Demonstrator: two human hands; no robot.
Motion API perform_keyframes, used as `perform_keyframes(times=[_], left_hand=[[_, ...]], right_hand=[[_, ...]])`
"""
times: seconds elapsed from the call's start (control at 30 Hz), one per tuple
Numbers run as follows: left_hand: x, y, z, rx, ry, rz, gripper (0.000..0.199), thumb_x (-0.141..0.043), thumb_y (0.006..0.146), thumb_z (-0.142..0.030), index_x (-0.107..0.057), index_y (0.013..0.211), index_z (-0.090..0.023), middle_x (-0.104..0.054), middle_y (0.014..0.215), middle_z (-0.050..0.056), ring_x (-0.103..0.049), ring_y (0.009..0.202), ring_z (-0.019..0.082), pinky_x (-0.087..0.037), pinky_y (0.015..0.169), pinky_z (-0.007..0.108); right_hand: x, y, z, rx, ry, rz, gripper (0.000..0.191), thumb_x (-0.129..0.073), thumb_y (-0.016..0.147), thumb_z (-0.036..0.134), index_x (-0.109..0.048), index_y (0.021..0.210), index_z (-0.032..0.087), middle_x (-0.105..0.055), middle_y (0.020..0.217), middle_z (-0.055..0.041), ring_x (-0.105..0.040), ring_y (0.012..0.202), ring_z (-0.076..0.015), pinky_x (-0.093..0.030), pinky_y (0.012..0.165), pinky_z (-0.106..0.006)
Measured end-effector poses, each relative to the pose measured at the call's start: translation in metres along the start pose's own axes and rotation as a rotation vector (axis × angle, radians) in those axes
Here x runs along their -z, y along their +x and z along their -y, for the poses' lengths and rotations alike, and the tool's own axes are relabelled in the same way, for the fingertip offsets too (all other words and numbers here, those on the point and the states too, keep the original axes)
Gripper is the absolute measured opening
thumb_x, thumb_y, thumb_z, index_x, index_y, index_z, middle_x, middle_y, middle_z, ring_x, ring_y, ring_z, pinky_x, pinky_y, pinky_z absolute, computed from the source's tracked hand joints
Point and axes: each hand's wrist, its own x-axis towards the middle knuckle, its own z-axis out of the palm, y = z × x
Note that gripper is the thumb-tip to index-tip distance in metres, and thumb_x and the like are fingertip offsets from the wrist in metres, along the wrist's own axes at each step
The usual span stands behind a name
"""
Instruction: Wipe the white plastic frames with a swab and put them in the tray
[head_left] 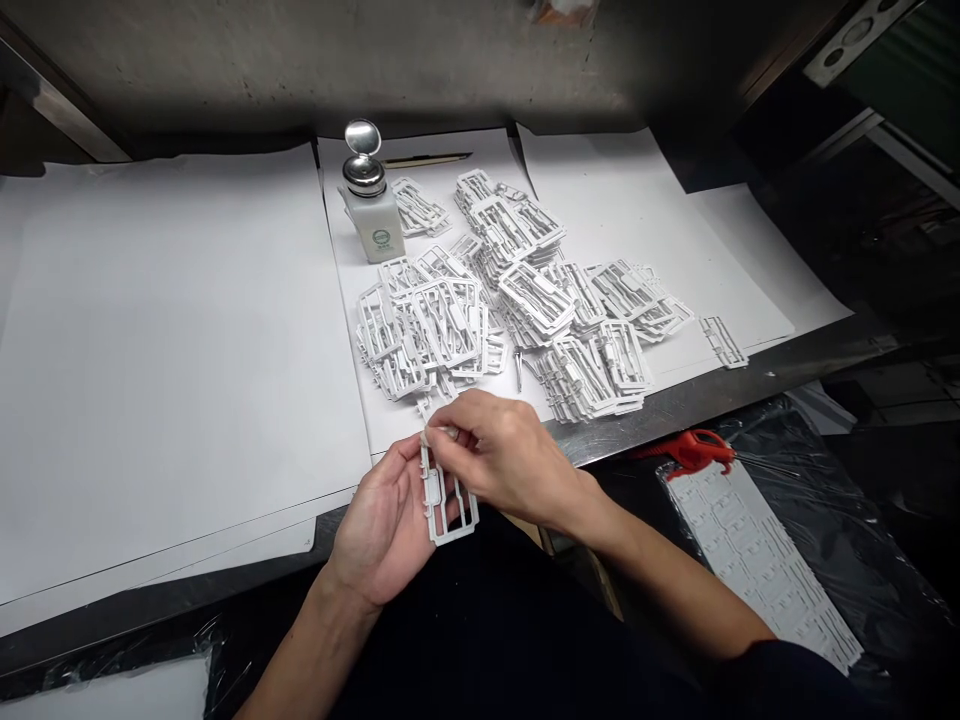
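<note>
while in two hands (pixel 510 460), one white plastic sprue (pixel 452 532)

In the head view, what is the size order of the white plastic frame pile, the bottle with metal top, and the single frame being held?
1. The pile of white plastic frames.
2. The held frame and the bottle look alike in size; the held frame is nearer the camera, so I cannot rank them.

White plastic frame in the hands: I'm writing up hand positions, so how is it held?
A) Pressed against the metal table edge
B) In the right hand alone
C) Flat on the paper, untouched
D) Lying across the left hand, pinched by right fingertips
D. The white plastic frame lies across the left hand, and the fingertips of the right hand pinch its upper end.
</note>
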Motion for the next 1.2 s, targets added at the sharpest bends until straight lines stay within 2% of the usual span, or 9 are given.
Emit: perform_keyframes(times=[0.1, 0.27, 0.4, 0.6, 0.7, 0.87, 0.93, 1.07, 1.2], left_hand=[[0.002, 0.000, -0.001, 0.021, 0.003, 0.040, 0.025, -0.043, 0.089, -0.024, -0.063, 0.100, -0.015, -0.066, 0.087, 0.007, -0.063, 0.073, 0.017, -0.053, 0.072, 0.032], [0.005, 0.001, -0.002, 0.003, -0.002, 0.073, 0.025, -0.042, 0.089, -0.021, -0.065, 0.093, -0.015, -0.066, 0.081, 0.005, -0.063, 0.072, 0.016, -0.053, 0.078, 0.034], [0.005, 0.002, -0.005, 0.017, 0.033, 0.062, 0.028, -0.040, 0.089, -0.021, -0.065, 0.097, -0.012, -0.067, 0.091, 0.010, -0.064, 0.085, 0.022, -0.053, 0.079, 0.040], [0.004, 0.005, -0.006, -0.028, 0.012, -0.001, 0.023, -0.042, 0.089, -0.022, -0.063, 0.092, -0.013, -0.067, 0.086, 0.007, -0.064, 0.075, 0.017, -0.053, 0.078, 0.035], [0.004, 0.004, -0.008, -0.073, 0.020, -0.025, 0.024, -0.043, 0.088, -0.022, -0.063, 0.095, -0.011, -0.068, 0.097, 0.011, -0.065, 0.086, 0.021, -0.053, 0.079, 0.036], [0.005, 0.003, -0.013, -0.129, 0.031, -0.100, 0.031, -0.044, 0.087, -0.025, -0.063, 0.103, -0.007, -0.065, 0.109, 0.019, -0.061, 0.102, 0.029, -0.050, 0.086, 0.046], [0.005, 0.004, -0.013, -0.139, 0.025, -0.101, 0.031, -0.044, 0.087, -0.026, -0.063, 0.103, -0.007, -0.065, 0.109, 0.019, -0.061, 0.101, 0.029, -0.049, 0.088, 0.046], [0.005, 0.005, -0.013, -0.152, 0.034, -0.101, 0.032, -0.041, 0.089, -0.026, -0.062, 0.103, -0.007, -0.068, 0.102, 0.018, -0.064, 0.094, 0.026, -0.051, 0.085, 0.043], [0.007, 0.003, -0.017, -0.172, 0.028, -0.125, 0.032, -0.041, 0.089, -0.026, -0.061, 0.105, -0.007, -0.065, 0.109, 0.019, -0.061, 0.103, 0.028, -0.048, 0.089, 0.045]], right_hand=[[0.005, 0.000, -0.001, -0.082, 0.101, -0.049, 0.013, -0.054, 0.087, 0.016, -0.066, 0.089, 0.015, -0.063, 0.079, -0.0016, -0.057, 0.070, -0.0121, -0.043, 0.063, -0.022], [0.010, -0.003, -0.007, -0.042, 0.036, 0.055, 0.015, -0.056, 0.085, 0.016, -0.067, 0.096, 0.015, -0.063, 0.089, -0.0048, -0.057, 0.071, -0.0129, -0.044, 0.064, -0.023], [0.016, -0.005, -0.011, -0.111, -0.020, -0.025, 0.013, -0.056, 0.085, 0.017, -0.066, 0.093, 0.014, -0.063, 0.089, -0.0061, -0.057, 0.071, -0.0140, -0.045, 0.065, -0.025], [0.008, -0.013, -0.011, -0.052, 0.016, -0.025, 0.015, -0.053, 0.087, 0.017, -0.064, 0.097, 0.014, -0.061, 0.091, -0.0062, -0.057, 0.075, -0.0145, -0.046, 0.071, -0.025], [0.003, -0.026, -0.013, -0.037, -0.001, 0.053, 0.016, -0.052, 0.088, 0.016, -0.063, 0.099, 0.015, -0.060, 0.090, -0.0058, -0.056, 0.074, -0.0142, -0.045, 0.068, -0.025], [0.005, -0.051, -0.006, -0.004, 0.075, 0.250, 0.012, -0.052, 0.088, 0.015, -0.062, 0.094, 0.017, -0.058, 0.083, -0.0034, -0.054, 0.071, -0.0136, -0.044, 0.066, -0.024], [0.002, -0.054, 0.000, -0.007, 0.114, 0.211, 0.014, -0.049, 0.090, 0.016, -0.061, 0.097, 0.017, -0.058, 0.086, -0.0045, -0.055, 0.075, -0.0145, -0.045, 0.069, -0.025], [-0.012, -0.054, 0.007, 0.109, 0.147, 0.182, 0.017, -0.046, 0.091, 0.017, -0.060, 0.100, 0.017, -0.059, 0.092, -0.0068, -0.054, 0.084, -0.0167, -0.045, 0.076, -0.027], [-0.010, -0.055, -0.003, 0.011, 0.065, 0.118, 0.017, -0.046, 0.090, 0.015, -0.061, 0.098, 0.015, -0.057, 0.086, -0.0062, -0.053, 0.076, -0.0154, -0.045, 0.069, -0.026]])
